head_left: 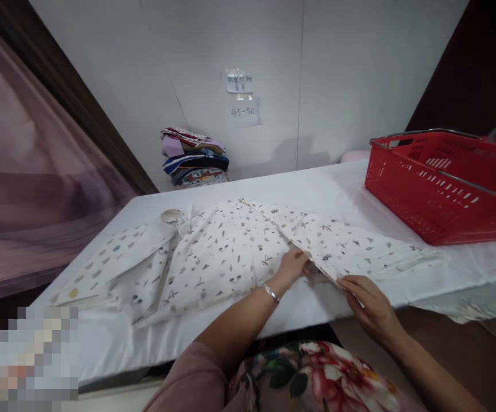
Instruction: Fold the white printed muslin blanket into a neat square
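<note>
A white garment (pixel 226 252) printed with small grey and tan figures lies spread across the table. Its trimmed front edge runs slantwise from the top down toward me. My left hand (pixel 294 264), with a silver bangle on the wrist, has its fingers closed on this edge. Farther down the same edge, my right hand (pixel 370 303) pinches the lower end between thumb and fingers. The cloth is slightly raised between the hands. At the left, another part of the printed cloth (pixel 97 263) lies in folds, partly overlapped; whether it is one piece with the rest I cannot tell.
A red plastic basket (pixel 453 212) with metal handles stands at the table's right end. Behind the white-covered table (pixel 316 183), a stack of folded clothes (pixel 196 157) rests by the wall. Paper signs (pixel 244 111) hang above it. A pinkish curtain (pixel 37 154) hangs at the left.
</note>
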{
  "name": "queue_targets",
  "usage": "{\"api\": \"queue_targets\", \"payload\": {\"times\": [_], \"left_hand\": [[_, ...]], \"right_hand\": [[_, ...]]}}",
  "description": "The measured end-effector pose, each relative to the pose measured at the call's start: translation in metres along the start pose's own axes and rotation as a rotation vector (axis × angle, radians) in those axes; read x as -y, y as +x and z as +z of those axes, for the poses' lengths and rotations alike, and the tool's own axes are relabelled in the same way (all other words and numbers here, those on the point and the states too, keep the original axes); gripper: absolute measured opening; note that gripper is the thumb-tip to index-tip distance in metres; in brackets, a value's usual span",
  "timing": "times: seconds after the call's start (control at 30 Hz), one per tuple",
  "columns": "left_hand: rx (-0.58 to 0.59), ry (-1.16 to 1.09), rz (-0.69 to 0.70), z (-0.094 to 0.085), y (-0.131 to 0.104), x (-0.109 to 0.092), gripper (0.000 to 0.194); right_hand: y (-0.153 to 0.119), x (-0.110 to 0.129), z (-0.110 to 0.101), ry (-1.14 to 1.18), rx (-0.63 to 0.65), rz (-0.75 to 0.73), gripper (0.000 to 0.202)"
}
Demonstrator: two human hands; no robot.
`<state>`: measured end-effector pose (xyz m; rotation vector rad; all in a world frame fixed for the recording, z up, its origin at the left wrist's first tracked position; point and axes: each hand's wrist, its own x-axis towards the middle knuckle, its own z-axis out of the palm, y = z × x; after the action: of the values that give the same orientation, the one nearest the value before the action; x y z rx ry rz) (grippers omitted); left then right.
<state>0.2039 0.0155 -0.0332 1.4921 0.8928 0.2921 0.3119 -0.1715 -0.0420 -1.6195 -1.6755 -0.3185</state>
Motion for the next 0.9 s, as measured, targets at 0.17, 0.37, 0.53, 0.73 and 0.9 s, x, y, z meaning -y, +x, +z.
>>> {"api": "queue_targets", "payload": {"times": [0.17,0.37,0.53,0.73,0.9], "left_hand": [[-0.305,0.613,0.367,-0.042,0.045,-0.005,0.020],[-0.137,1.076,0.515,-0.066,0.067,-0.013,0.027],[0.051,1.230,0.596,-0.076,0.079,-0.016,0.028],[0.098,1.253,0.602,-0.083,0.087,-0.017,0.027],[0.071,1.286,0.520,-0.087,0.088,-0.026,0.024]], "right_hand": [[0.001,-0.002,-0.003,-0.052,-0.001,-0.021,0.037],[0.002,-0.006,-0.004,-0.053,0.008,-0.052,0.047],[0.003,-0.012,-0.005,-0.048,0.013,-0.053,0.047],[0.007,-0.011,-0.008,-0.045,0.003,-0.035,0.048],[0.009,-0.016,-0.015,-0.096,-0.019,-0.003,0.045]]}}
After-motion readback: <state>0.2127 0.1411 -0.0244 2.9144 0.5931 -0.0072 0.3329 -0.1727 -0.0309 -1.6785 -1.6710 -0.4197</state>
